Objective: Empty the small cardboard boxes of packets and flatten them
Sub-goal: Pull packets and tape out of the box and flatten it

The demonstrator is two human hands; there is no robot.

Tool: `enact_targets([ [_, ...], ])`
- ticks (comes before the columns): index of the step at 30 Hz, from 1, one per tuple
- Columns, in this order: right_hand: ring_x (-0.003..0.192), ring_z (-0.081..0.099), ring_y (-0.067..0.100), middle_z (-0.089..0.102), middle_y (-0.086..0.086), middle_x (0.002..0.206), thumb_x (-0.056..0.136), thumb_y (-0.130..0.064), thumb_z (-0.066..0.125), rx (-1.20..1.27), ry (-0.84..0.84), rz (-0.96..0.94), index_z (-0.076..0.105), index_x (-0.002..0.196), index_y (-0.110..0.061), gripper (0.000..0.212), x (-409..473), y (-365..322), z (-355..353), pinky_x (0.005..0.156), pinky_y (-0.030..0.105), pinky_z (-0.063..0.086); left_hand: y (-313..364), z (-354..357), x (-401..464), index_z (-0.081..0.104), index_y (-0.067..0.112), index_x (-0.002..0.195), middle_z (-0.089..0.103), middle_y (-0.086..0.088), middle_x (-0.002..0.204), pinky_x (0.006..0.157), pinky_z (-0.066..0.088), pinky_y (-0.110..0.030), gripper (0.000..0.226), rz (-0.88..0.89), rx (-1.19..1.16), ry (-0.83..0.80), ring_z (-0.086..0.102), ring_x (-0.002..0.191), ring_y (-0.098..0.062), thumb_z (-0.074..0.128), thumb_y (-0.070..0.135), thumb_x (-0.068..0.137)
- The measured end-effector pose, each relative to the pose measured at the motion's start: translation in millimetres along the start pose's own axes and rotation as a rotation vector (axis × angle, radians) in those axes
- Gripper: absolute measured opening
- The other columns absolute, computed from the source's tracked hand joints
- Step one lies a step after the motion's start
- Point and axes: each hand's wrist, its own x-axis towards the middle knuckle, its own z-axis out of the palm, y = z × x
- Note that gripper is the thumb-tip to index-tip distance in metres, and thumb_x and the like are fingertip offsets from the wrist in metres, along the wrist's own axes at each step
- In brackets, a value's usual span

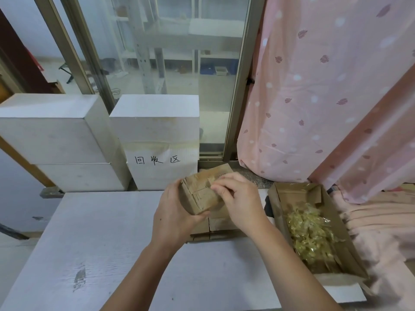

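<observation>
A small brown cardboard box (199,196) is held up just above the white table (94,243), near its far edge. My left hand (175,212) grips the box from the left and underneath. My right hand (238,198) pinches at tape or a flap on the box's top right. Below the box lie flat pieces of cardboard (215,227) on the table. To the right stands a long open cardboard box (276,198) holding a heap of clear yellowish packets (310,234). What the held box contains is hidden.
White foam blocks stand along the far edge: a large one (56,140) at left and one with handwritten characters (157,140) in the middle. A glass sliding door is behind. A pink patterned curtain (325,86) hangs at right, over pink cloth (381,232).
</observation>
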Motion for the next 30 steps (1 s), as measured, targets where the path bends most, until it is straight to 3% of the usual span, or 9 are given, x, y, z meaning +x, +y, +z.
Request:
enact_targets([
  [5, 0.111, 0.053, 0.008, 0.057, -0.025, 0.112, 0.087, -0.036, 0.079, 0.049, 0.011, 0.187, 0.072, 0.118, -0.034, 0.032, 2.4, 1.4, -4.1, 0.097, 0.029, 0.046, 0.1, -0.9, -2.1, 0.042, 0.029, 0.144, 0.049, 0.021, 0.125, 0.094, 0.049, -0.030, 0.101, 0.035, -0.003, 0.027, 0.053, 0.121, -0.008, 0.099, 0.044, 0.061],
  [8, 0.117, 0.045, 0.010, 0.054, -0.019, 0.114, 0.089, -0.033, 0.077, 0.052, -0.019, 0.233, 0.077, 0.097, -0.025, 0.012, 3.5, 4.1, -3.1, 0.099, 0.023, 0.038, 1.4, -0.4, -3.7, 0.043, 0.029, 0.143, 0.049, 0.021, 0.124, 0.091, 0.048, -0.027, 0.101, 0.080, 0.026, 0.038, 0.052, 0.119, -0.007, 0.099, 0.044, 0.060],
  [11, 0.106, 0.052, 0.013, 0.059, -0.012, 0.106, 0.094, -0.025, 0.070, -0.026, 0.055, 0.206, 0.063, 0.080, -0.021, 0.016, 4.4, 1.6, -2.3, 0.090, 0.027, 0.041, 0.2, 0.3, -5.5, 0.043, 0.031, 0.141, 0.050, 0.022, 0.123, 0.091, 0.052, -0.031, 0.100, 0.099, 0.017, 0.030, 0.053, 0.118, -0.008, 0.099, 0.043, 0.059],
  [14, 0.081, 0.054, 0.016, 0.059, -0.001, 0.091, 0.097, -0.016, 0.066, -0.112, 0.241, 0.212, 0.054, 0.083, -0.018, 0.018, 9.8, 6.7, -15.9, 0.072, 0.029, 0.040, -6.4, -2.4, -7.9, 0.041, 0.039, 0.138, 0.050, 0.029, 0.124, 0.096, 0.053, -0.033, 0.099, 0.088, -0.051, -0.011, 0.053, 0.121, -0.002, 0.100, 0.045, 0.059],
  [17, 0.075, 0.052, 0.012, 0.051, -0.012, 0.082, 0.090, -0.008, 0.073, -0.156, 0.272, 0.115, 0.057, 0.079, -0.019, 0.022, 12.3, 10.0, -31.5, 0.069, 0.026, 0.038, -10.0, -5.5, -10.9, 0.035, 0.053, 0.132, 0.050, 0.035, 0.127, 0.098, 0.052, -0.033, 0.098, 0.072, -0.114, -0.043, 0.052, 0.122, 0.003, 0.099, 0.048, 0.057],
  [22, 0.099, 0.059, 0.000, 0.064, -0.015, 0.099, 0.089, -0.016, 0.077, 0.004, 0.036, 0.005, 0.078, 0.090, -0.018, 0.003, -2.1, 3.4, -15.8, 0.089, 0.017, 0.046, -11.3, -4.0, -11.3, 0.038, 0.049, 0.133, 0.049, 0.037, 0.125, 0.096, 0.055, -0.037, 0.098, 0.054, -0.117, -0.025, 0.054, 0.119, 0.002, 0.100, 0.048, 0.056],
  [25, 0.098, 0.058, 0.007, 0.064, -0.019, 0.098, 0.087, -0.019, 0.079, 0.001, 0.097, 0.079, 0.073, 0.097, -0.022, 0.012, -5.8, 5.9, -8.4, 0.088, 0.026, 0.046, -13.1, -6.7, -12.3, 0.036, 0.050, 0.130, 0.048, 0.037, 0.123, 0.094, 0.054, -0.035, 0.097, 0.080, -0.083, -0.018, 0.052, 0.117, 0.003, 0.100, 0.047, 0.057],
  [28, 0.114, 0.049, 0.008, 0.058, -0.016, 0.118, 0.085, -0.031, 0.081, -0.030, 0.097, 0.210, 0.072, 0.113, -0.022, 0.031, -4.6, 7.4, -5.4, 0.098, 0.023, 0.038, -12.1, -8.7, -13.4, 0.033, 0.054, 0.128, 0.046, 0.038, 0.120, 0.089, 0.050, -0.029, 0.097, 0.103, -0.054, 0.018, 0.050, 0.118, 0.001, 0.099, 0.043, 0.059],
  [30, 0.114, 0.053, 0.007, 0.058, -0.011, 0.124, 0.089, -0.030, 0.076, -0.050, 0.041, 0.248, 0.074, 0.109, -0.017, 0.023, -2.7, 7.0, -3.3, 0.098, 0.023, 0.040, -9.6, -9.5, -14.0, 0.026, 0.061, 0.127, 0.044, 0.039, 0.120, 0.084, 0.043, -0.021, 0.101, 0.139, -0.018, 0.034, 0.048, 0.118, 0.001, 0.099, 0.042, 0.059],
])
